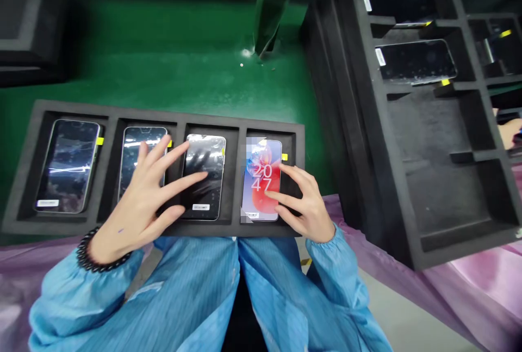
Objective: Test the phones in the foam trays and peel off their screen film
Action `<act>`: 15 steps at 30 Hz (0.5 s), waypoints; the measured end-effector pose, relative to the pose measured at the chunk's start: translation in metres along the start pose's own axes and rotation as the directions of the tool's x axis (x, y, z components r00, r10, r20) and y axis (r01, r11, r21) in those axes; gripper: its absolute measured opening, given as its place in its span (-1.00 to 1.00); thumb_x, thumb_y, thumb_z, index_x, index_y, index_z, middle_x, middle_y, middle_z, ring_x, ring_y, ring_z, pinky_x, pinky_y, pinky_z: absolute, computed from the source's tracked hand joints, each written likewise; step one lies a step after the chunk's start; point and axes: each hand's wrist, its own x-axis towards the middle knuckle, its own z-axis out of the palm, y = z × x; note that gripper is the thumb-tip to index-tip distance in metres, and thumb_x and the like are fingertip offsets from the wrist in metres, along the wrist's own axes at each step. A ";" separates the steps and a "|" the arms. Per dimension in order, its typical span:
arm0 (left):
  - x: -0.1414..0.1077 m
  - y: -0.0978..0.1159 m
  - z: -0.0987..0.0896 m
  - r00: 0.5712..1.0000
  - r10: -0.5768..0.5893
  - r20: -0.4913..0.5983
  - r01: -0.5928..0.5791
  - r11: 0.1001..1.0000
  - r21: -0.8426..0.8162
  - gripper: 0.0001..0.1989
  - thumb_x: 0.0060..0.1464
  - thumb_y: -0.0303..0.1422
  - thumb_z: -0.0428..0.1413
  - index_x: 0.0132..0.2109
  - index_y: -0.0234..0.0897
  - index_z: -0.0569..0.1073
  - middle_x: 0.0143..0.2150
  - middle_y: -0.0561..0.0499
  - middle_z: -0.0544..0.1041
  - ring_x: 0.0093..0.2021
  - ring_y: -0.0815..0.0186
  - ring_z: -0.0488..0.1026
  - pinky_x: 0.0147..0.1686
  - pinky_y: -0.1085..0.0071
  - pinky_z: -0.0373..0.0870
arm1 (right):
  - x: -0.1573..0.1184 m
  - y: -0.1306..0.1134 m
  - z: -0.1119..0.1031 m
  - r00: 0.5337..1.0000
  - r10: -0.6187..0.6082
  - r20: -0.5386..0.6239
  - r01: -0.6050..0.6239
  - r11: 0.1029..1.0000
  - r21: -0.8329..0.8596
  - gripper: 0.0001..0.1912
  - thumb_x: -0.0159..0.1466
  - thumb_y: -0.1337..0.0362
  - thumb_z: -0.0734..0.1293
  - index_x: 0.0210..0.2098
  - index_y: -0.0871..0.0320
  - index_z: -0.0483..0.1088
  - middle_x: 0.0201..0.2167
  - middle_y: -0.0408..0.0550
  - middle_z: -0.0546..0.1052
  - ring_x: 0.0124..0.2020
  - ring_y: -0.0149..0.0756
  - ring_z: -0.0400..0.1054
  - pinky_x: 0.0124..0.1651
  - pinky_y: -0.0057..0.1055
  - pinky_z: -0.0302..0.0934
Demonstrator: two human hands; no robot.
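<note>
A black foam tray [212,119] in front of me holds a row of smartphones, one per compartment. The rightmost smartphone [265,178] is lit, showing 20 47 on a red and blue screen. My right hand [308,205] lies over its right edge, fingers spread, fingertips on the screen and side. Over the dark second smartphone from the left [132,161] and the dark third smartphone [207,194] my left hand [155,194] is spread open, holding nothing; whether its fingers touch the glass I cannot tell. The leftmost smartphone [69,167] is dark, with a white label.
At right stands a stack of black foam trays [408,178]; two dark smartphones lie in the top one. Beyond it is another tray [493,47] and part of another person's hand [509,133]. A dark post [273,4] rises from the green surface [183,63]. More black foam [36,31] sits far left.
</note>
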 end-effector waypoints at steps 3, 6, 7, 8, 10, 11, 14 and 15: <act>-0.022 -0.003 -0.006 1.000 0.024 0.004 -0.024 0.999 -0.022 -0.55 0.30 -0.29 -0.07 0.27 0.13 0.38 0.57 0.24 -0.16 0.55 -0.16 -0.27 0.46 -0.32 -0.47 | 0.005 0.004 -0.003 0.997 -0.044 0.056 0.044 0.999 0.002 -0.77 0.34 0.24 0.37 -0.04 -0.03 0.59 0.44 -0.04 0.20 0.37 0.00 0.18 0.38 0.17 0.16; -0.034 -0.005 -0.004 0.998 0.055 0.020 -0.055 0.998 -0.026 -0.55 0.25 -0.33 -0.02 0.24 0.12 0.42 0.57 0.19 -0.12 0.55 -0.18 -0.24 0.46 -0.34 -0.44 | 0.010 0.006 -0.003 0.996 -0.055 0.069 0.054 0.998 0.011 -0.78 0.35 0.24 0.37 -0.04 -0.03 0.60 0.44 -0.02 0.20 0.36 -0.03 0.18 0.40 0.16 0.15; -0.035 -0.006 -0.003 0.998 0.061 0.020 -0.060 0.998 -0.023 -0.55 0.25 -0.32 -0.01 0.24 0.12 0.41 0.57 0.17 -0.11 0.55 -0.18 -0.23 0.45 -0.35 -0.44 | 0.011 0.006 -0.003 0.996 -0.059 0.069 0.058 0.998 0.015 -0.78 0.35 0.24 0.36 -0.05 -0.03 0.60 0.44 -0.02 0.20 0.37 -0.04 0.18 0.40 0.15 0.14; -0.035 -0.006 -0.002 0.998 0.066 0.016 -0.065 0.998 -0.020 -0.56 0.26 -0.30 -0.01 0.24 0.11 0.40 0.57 0.15 -0.12 0.55 -0.18 -0.22 0.45 -0.36 -0.43 | 0.012 0.006 -0.003 0.995 -0.064 0.073 0.063 0.998 0.019 -0.79 0.35 0.24 0.36 -0.06 -0.03 0.60 0.44 -0.03 0.20 0.37 -0.04 0.18 0.40 0.15 0.14; -0.035 -0.007 0.000 0.997 0.074 0.000 -0.074 0.997 -0.017 -0.56 0.27 -0.25 -0.04 0.26 0.11 0.37 0.57 0.13 -0.13 0.55 -0.15 -0.23 0.45 -0.36 -0.42 | 0.012 0.007 -0.001 0.994 -0.060 0.088 0.059 0.998 0.012 -0.80 0.36 0.23 0.36 -0.08 -0.06 0.61 0.45 -0.08 0.19 0.37 -0.03 0.17 0.41 0.17 0.12; -0.034 -0.007 0.000 0.997 0.079 -0.007 -0.079 0.997 -0.015 -0.56 0.28 -0.24 -0.05 0.27 0.11 0.36 0.57 0.12 -0.14 0.56 -0.12 -0.24 0.45 -0.35 -0.42 | 0.012 0.007 -0.001 0.995 -0.037 0.095 0.038 0.999 -0.008 -0.79 0.37 0.22 0.34 -0.06 -0.07 0.60 0.45 -0.09 0.19 0.38 -0.02 0.16 0.42 0.20 0.08; -0.034 -0.008 0.002 0.996 0.092 -0.016 -0.093 0.996 -0.006 -0.58 0.29 -0.26 -0.05 0.25 0.10 0.36 0.57 0.13 -0.15 0.56 -0.08 -0.26 0.46 -0.34 -0.40 | 0.011 0.005 0.000 0.991 0.112 0.072 -0.105 0.989 -0.101 -0.58 0.43 0.18 0.26 0.26 -0.05 0.37 0.49 0.01 0.10 0.44 0.02 0.07 0.44 0.28 -0.02; -0.035 -0.008 0.003 0.995 0.096 -0.012 -0.096 0.995 -0.003 -0.58 0.28 -0.27 -0.04 0.24 0.09 0.37 0.57 0.13 -0.15 0.56 -0.08 -0.27 0.46 -0.35 -0.40 | 0.011 0.004 0.001 0.985 0.163 0.052 -0.156 0.981 -0.118 -0.49 0.45 0.16 0.22 0.36 -0.03 0.23 0.50 0.06 0.05 0.47 0.04 0.03 0.44 0.29 -0.03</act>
